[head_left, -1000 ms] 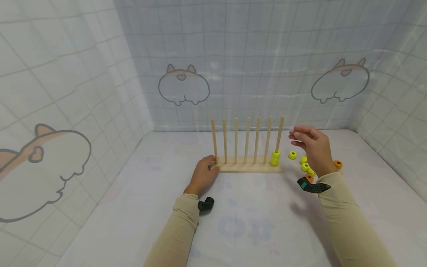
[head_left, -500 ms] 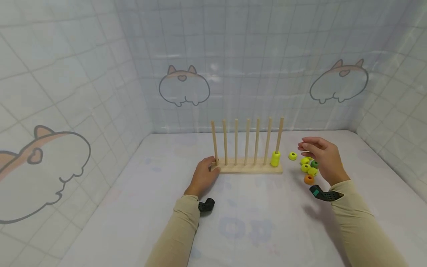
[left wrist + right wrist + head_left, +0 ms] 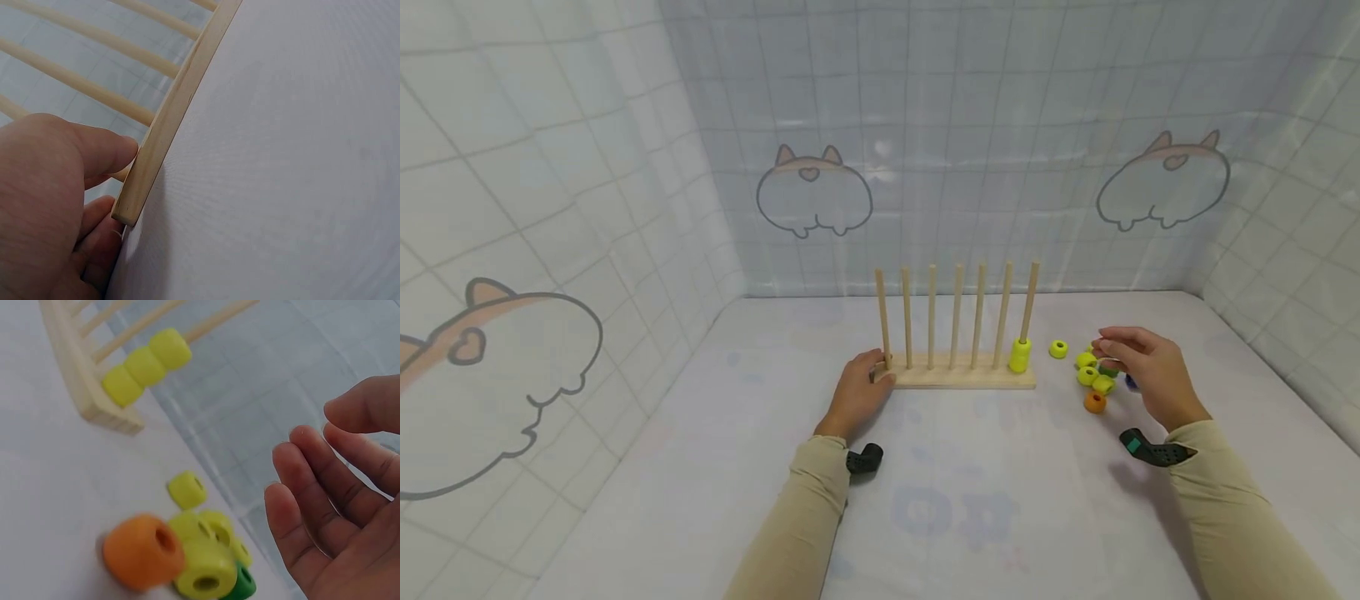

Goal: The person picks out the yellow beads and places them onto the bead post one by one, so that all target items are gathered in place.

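A wooden peg rack (image 3: 958,383) with several upright pegs stands mid-table. My left hand (image 3: 854,395) grips the left end of its base; the left wrist view shows the thumb (image 3: 109,150) on the wood and fingers round the end. Three yellow beads (image 3: 145,366) are stacked on the rightmost peg. Right of the rack, my right hand (image 3: 1152,375) hovers over loose beads, its fingers (image 3: 294,465) loosely bent and holding nothing. Below it lie several yellow beads (image 3: 1086,377), an orange bead (image 3: 1095,402) and a green bead (image 3: 244,584). A blue one (image 3: 1131,382) is partly hidden by the hand.
One yellow bead (image 3: 1058,349) lies apart, between the rack and the bead group. A white cloth (image 3: 970,467) covers the table. Tiled-pattern curtains (image 3: 955,150) with cartoon animals enclose the back and sides.
My right hand has moved right and down from beside the rightmost peg to above the loose beads, uncovering the green and blue ones. The left hand and the rack have stayed put.
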`<state>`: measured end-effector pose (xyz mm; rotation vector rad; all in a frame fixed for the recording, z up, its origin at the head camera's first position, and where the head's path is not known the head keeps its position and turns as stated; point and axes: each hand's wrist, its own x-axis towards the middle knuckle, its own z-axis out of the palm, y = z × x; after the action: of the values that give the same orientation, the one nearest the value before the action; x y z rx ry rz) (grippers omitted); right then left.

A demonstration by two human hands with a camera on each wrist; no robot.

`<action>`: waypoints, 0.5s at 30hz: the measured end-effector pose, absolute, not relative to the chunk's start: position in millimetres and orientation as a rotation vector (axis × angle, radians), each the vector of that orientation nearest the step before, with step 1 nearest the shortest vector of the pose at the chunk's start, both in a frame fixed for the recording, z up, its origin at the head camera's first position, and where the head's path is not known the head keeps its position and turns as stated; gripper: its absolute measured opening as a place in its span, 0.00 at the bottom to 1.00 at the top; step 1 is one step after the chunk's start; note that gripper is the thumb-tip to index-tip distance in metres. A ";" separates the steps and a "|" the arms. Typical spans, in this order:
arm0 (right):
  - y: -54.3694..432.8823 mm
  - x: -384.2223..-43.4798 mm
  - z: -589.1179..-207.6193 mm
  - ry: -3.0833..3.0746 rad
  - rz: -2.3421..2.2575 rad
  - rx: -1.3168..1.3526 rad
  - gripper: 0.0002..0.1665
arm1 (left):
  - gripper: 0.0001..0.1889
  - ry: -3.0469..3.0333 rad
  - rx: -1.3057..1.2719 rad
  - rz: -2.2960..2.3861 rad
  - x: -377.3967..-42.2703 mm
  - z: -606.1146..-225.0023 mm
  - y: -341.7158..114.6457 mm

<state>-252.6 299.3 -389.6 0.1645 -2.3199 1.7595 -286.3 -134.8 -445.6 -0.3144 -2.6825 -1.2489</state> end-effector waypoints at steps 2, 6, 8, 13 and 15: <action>303.5 -250.9 -393.1 -2.312 1.768 0.157 0.20 | 0.24 -2.678 -0.321 -1.257 -286.7 -445.0 -134.2; 309.2 -248.5 -399.6 -2.308 1.770 0.139 0.18 | 0.24 -2.677 -0.321 -1.260 -286.8 -443.6 -133.2; 311.2 -248.0 -402.1 -2.291 1.800 0.135 0.18 | 0.24 -2.672 -0.324 -1.255 -286.4 -443.1 -132.9; 313.5 -247.2 -406.8 -2.311 1.778 0.093 0.19 | 0.24 -2.666 -0.326 -1.242 -286.0 -443.3 -132.9; 314.3 -247.3 -408.9 -2.343 1.735 0.069 0.20 | 0.24 -2.670 -0.322 -1.237 -286.2 -443.7 -133.2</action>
<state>-247.3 314.3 -408.9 0.0694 -2.3434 1.7347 -286.2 -133.2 -443.7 -0.3218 -2.6696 -1.2366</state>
